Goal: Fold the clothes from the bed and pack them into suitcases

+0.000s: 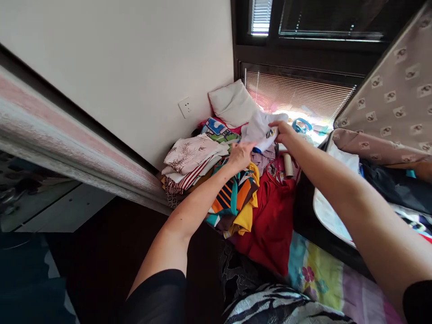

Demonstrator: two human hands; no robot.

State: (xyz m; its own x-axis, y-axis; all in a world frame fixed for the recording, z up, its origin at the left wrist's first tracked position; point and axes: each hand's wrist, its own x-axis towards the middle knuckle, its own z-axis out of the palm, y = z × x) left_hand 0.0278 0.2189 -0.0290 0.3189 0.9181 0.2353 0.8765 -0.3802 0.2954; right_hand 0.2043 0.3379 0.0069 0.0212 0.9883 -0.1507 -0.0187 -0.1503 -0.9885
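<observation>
The left hand (241,156) holds the near edge of a white garment (257,127) and the right hand (282,131) grips its right side, above the far right corner of the clothes pile (189,154), near a pale cushion (232,103).

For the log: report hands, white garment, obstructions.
Right hand grips white garment; left hand at its near edge. Garment over clothes pile. Open suitcase right; nothing blocking hands.
</observation>
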